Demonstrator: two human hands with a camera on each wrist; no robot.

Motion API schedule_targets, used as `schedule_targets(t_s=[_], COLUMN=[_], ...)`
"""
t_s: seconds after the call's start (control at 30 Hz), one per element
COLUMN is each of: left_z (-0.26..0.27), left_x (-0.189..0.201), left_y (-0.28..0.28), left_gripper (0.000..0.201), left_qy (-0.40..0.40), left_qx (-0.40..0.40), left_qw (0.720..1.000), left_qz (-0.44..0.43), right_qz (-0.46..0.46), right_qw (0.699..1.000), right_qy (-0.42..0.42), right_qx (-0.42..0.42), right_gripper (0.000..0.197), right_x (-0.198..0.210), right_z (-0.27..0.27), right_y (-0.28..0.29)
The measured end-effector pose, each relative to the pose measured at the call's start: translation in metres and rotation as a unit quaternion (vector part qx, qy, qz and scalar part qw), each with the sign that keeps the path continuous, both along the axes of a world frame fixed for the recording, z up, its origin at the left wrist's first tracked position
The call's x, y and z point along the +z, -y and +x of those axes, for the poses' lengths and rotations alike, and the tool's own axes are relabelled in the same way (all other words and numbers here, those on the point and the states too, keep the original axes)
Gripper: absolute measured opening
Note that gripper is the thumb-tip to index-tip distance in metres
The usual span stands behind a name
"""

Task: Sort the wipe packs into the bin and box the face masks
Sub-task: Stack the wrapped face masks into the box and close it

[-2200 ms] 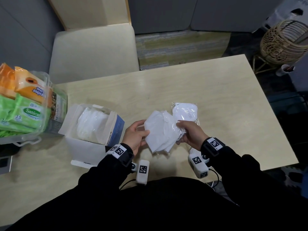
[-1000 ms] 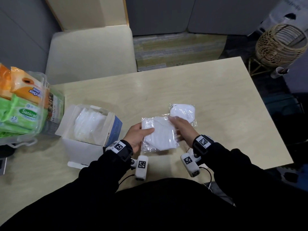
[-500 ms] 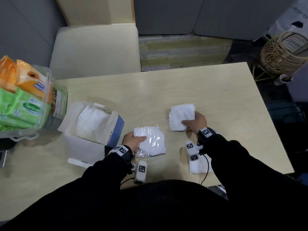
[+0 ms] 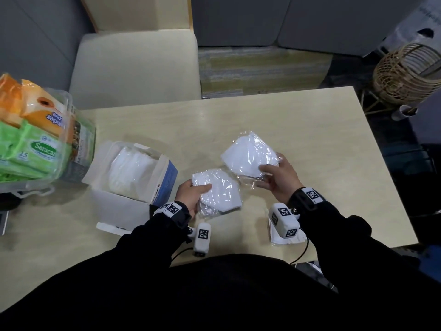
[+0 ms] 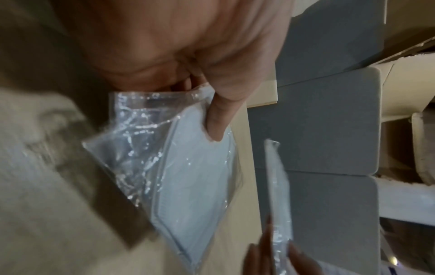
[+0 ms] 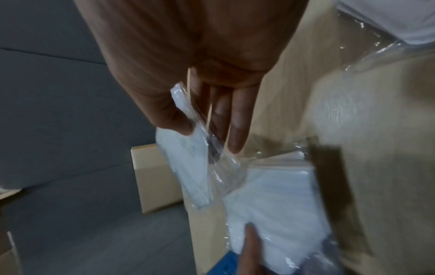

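Two masks in hand, box off to the left.
Left hand [image 4: 191, 195] pinches mask [image 4: 218, 191], nearer the open box [image 4: 164, 180]; right hand [image 4: 278, 179] pinches second mask [image 4: 249, 156], farther right above the table [image 4: 310, 130].

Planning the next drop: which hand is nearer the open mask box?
Left. The left hand holds a mask just right of the box; the right hand is farther right.

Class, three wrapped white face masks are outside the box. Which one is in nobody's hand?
The plastic-wrapped white mask lying on the table under the right wrist; the other two are held up, one per hand.
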State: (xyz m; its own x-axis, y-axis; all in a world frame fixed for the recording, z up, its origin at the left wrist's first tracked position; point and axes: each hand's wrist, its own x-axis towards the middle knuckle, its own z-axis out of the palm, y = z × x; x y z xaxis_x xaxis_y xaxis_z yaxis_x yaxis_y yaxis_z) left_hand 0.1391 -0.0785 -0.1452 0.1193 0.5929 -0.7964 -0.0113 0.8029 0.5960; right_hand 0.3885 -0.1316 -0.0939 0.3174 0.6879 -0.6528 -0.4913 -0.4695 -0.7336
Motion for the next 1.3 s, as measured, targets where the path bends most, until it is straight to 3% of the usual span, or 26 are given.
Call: schedule_targets(t_s=[0.07, 0.17, 0.27, 0.4, 0.63, 0.7, 0.83, 0.97, 1.13, 1.23, 1.3], left_z=[0.003, 0.007, 0.008, 0.01, 0.018, 0.018, 0.02, 0.021, 0.018, 0.014, 0.011], left_x=[0.004, 0.009, 0.016, 0.022, 0.023, 0.023, 0.025, 0.019, 0.015, 0.004, -0.005], left_y=[0.0, -0.003, -0.005, -0.004, 0.0, 0.001, 0.003, 0.002, -0.003, -0.004, -0.003], left_gripper=[0.035, 0.039, 0.039, 0.036, 0.068, 0.076, 0.043, 0.039, 0.041, 0.041, 0.045], left_qy=[0.03, 0.069, 0.085, 0.105, 0.062, 0.053, 0.061, 0.075, 0.069, 0.012, -0.105], left_qx=[0.03, 0.066, 0.069, 0.063, 0.112, 0.093, 0.012, -0.003, -0.019, -0.048, -0.117], left_qw=[0.999, 0.995, 0.994, 0.992, 0.992, 0.994, 0.996, 0.995, 0.996, 0.997, 0.983], left_qz=[-0.005, -0.014, -0.014, 0.011, -0.017, -0.01, 0.057, 0.063, 0.058, 0.056, 0.092], right_qz=[0.002, -0.006, 0.003, 0.003, -0.005, -0.008, -0.006, -0.009, -0.082, -0.091, -0.091], right_qw=[1.0, 0.995, 0.982, 0.959, 0.952, 0.954, 0.953, 0.95, 0.889, 0.908, 0.919], right_qy=[0.009, 0.091, 0.17, 0.233, 0.224, 0.22, 0.214, 0.241, 0.353, 0.301, 0.262], right_qx=[0.022, 0.046, 0.08, 0.162, 0.21, 0.205, 0.213, 0.198, 0.279, 0.276, 0.282], right_gripper=[0.037, 0.011, 0.022, 0.024, 0.038, 0.038, 0.033, 0.028, 0.025, 0.03, 0.037], right_x=[-0.002, -0.005, -0.012, -0.019, -0.023, -0.023, -0.022, -0.022, -0.027, -0.02, -0.017], right_z=[-0.008, -0.02, -0.024, -0.022, -0.033, -0.036, -0.034, -0.026, 0.023, 0.029, 0.014], right_y=[0.003, 0.009, 0.013, 0.017, 0.019, 0.021, 0.023, 0.032, 0.045, 0.042, 0.034])
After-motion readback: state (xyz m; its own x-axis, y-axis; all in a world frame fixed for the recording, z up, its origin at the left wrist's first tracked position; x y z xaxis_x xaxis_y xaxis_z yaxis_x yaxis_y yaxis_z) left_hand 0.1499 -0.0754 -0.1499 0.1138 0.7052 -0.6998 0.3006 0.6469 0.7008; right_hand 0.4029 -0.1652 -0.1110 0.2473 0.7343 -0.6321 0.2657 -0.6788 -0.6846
